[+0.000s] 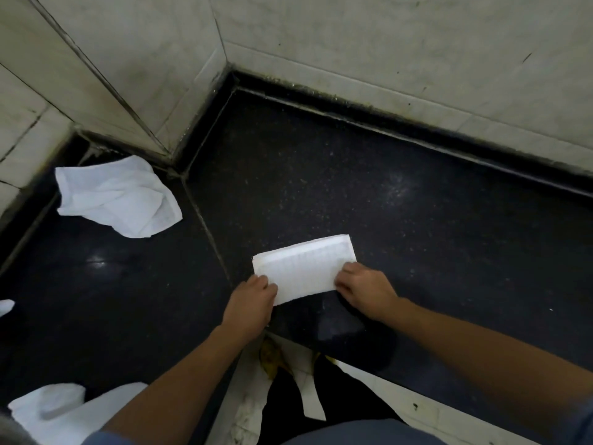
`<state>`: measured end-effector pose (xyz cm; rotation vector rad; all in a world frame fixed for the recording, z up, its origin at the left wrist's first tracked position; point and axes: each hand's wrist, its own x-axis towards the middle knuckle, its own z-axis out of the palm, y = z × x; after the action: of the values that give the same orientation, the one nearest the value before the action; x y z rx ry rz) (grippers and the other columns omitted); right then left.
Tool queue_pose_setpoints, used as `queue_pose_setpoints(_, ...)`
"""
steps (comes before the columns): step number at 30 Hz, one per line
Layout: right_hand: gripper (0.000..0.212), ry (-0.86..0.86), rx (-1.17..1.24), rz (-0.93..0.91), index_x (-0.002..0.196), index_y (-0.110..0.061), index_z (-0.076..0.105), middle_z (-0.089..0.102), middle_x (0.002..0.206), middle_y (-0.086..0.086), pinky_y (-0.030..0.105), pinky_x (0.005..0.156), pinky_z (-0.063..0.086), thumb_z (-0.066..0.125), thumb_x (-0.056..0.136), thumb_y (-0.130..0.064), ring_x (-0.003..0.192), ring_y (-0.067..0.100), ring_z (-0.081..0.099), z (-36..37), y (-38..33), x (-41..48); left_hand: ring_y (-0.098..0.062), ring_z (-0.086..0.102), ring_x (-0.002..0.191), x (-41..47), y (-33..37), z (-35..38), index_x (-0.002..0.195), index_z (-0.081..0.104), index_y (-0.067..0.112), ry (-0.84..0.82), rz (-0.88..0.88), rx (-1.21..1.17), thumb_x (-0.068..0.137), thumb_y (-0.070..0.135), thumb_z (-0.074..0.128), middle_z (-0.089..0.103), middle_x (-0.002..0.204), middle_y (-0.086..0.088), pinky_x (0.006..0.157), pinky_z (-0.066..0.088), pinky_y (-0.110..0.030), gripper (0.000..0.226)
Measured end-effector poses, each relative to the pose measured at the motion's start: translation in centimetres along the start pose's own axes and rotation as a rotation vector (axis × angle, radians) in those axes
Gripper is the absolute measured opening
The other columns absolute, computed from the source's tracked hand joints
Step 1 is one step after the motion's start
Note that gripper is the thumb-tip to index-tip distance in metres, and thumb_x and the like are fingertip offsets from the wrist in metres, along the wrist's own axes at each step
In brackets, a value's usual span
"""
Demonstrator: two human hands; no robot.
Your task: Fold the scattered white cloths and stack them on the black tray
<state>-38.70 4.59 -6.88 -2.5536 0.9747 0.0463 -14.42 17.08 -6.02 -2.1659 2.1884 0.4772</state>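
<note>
A white cloth (pixel 305 268) lies folded into a flat rectangle on the black speckled counter (pixel 417 220), near its front edge. My left hand (pixel 253 300) pinches its near left corner and my right hand (pixel 365 287) pinches its near right corner. A crumpled white cloth (pixel 118 197) sits at the back left by the wall corner. More white cloth (pixel 64 412) lies bunched at the bottom left, partly behind my left arm. No black tray shows in this view.
Tiled walls (pixel 385 53) close the counter at the back and left, meeting in a jutting corner (pixel 173 149). A scrap of white (pixel 6 306) peeks in at the left edge. Below the counter's front edge are a pale tiled floor (pixel 417 409) and my dark trousers.
</note>
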Motion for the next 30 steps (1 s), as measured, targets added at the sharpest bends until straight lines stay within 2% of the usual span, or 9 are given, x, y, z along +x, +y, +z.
queue_pose_setpoints(4,0.006,0.024,-0.053,0.080,0.083,-0.019,0.068,0.061,0.086,-0.002,0.034,0.050,0.051,0.073,0.081,-0.021,0.080,0.021,0.062,-1.1,3.1,-2.0,-0.018,0.050,0.066,-1.6,-1.5,1.0,0.067,0.058,0.015,0.055,-0.077,-0.026,0.069,0.009,0.078,0.053,0.072,-0.001,0.052,0.044,-0.030,0.021)
queue_pose_setpoints(6,0.008,-0.028,-0.083,0.164,0.091,-0.019,0.068,0.060,0.095,-0.002,0.035,0.061,0.052,0.066,0.086,-0.025,0.090,0.021,0.061,-2.1,3.4,-1.7,-0.020,0.051,0.072,-1.6,-1.6,0.7,0.072,0.061,0.013,0.089,-0.084,-0.025,0.070,0.011,0.077,0.054,0.079,-0.002,0.057,0.047,-0.032,0.016)
queue_pose_setpoints(9,0.029,-0.034,0.011,0.386,0.112,-0.021,0.061,0.056,0.110,-0.001,0.035,0.078,0.050,0.056,0.091,-0.040,0.102,0.019,0.056,-3.2,2.2,0.4,-0.025,0.057,0.092,-1.0,-1.6,-0.1,0.089,0.068,0.013,0.084,-0.067,0.005,0.070,0.015,0.078,0.061,0.102,-0.006,0.070,0.052,-0.035,0.021)
queue_pose_setpoints(12,0.047,-0.074,0.027,0.576,0.122,-0.017,0.053,0.056,0.117,0.004,0.037,0.082,0.047,0.056,0.089,-0.049,0.106,0.025,0.057,-3.4,0.2,3.0,-0.032,0.051,0.118,-0.3,-1.5,-0.8,0.112,0.065,0.014,-0.032,-0.041,0.042,0.073,0.025,0.077,0.056,0.130,-0.010,0.089,0.048,-0.043,0.043)
queue_pose_setpoints(15,0.040,-0.123,0.094,0.727,0.116,-0.015,0.056,0.063,0.112,0.006,0.035,0.078,0.049,0.062,0.084,-0.039,0.099,0.026,0.062,-2.9,-1.2,4.6,-0.028,0.030,0.137,0.1,-1.5,-1.1,0.132,0.052,0.018,-0.125,-0.059,0.037,0.086,0.034,0.063,0.035,0.149,-0.006,0.106,0.032,-0.043,0.050)
queue_pose_setpoints(19,0.028,-0.112,0.439,0.923,0.100,-0.013,0.066,0.068,0.101,0.007,0.035,0.077,0.055,0.067,0.078,-0.031,0.089,0.026,0.065,-3.4,-1.5,5.5,-0.025,0.019,0.140,0.3,-1.3,-1.6,0.136,0.046,0.020,-0.140,-0.076,0.046,0.091,0.036,0.055,0.025,0.154,-0.002,0.111,0.024,-0.040,0.048)
queue_pose_setpoints(23,0.015,-0.016,0.817,0.918,0.089,-0.007,0.066,0.068,0.091,0.008,0.036,0.074,0.056,0.068,0.078,-0.016,0.080,0.022,0.064,-4.8,-2.8,5.3,-0.022,0.027,0.134,-0.5,-1.8,-1.7,0.127,0.054,0.018,-0.073,-0.100,0.010,0.091,0.034,0.054,0.040,0.143,-0.001,0.106,0.028,-0.035,0.040)
queue_pose_setpoints(26,0.011,-0.034,0.791,0.788,0.085,-0.008,0.067,0.067,0.088,0.007,0.035,0.069,0.053,0.069,0.077,-0.016,0.080,0.022,0.064,-5.4,-5.6,5.7,-0.020,0.035,0.126,-2.0,-3.1,-1.9,0.124,0.056,0.019,-0.048,-0.152,-0.061,0.091,0.034,0.054,0.047,0.132,0.000,0.102,0.032,-0.033,0.036)
queue_pose_setpoints(30,0.011,-0.095,0.680,0.651,0.083,-0.016,0.062,0.064,0.086,0.000,0.022,0.056,0.048,0.071,0.077,-0.016,0.073,0.013,0.062,-4.1,-10.3,6.9,-0.019,0.039,0.121,-4.1,-5.0,-2.3,0.124,0.056,0.021,-0.051,-0.231,-0.107,0.092,0.034,0.054,0.049,0.127,0.001,0.102,0.034,-0.033,0.035)
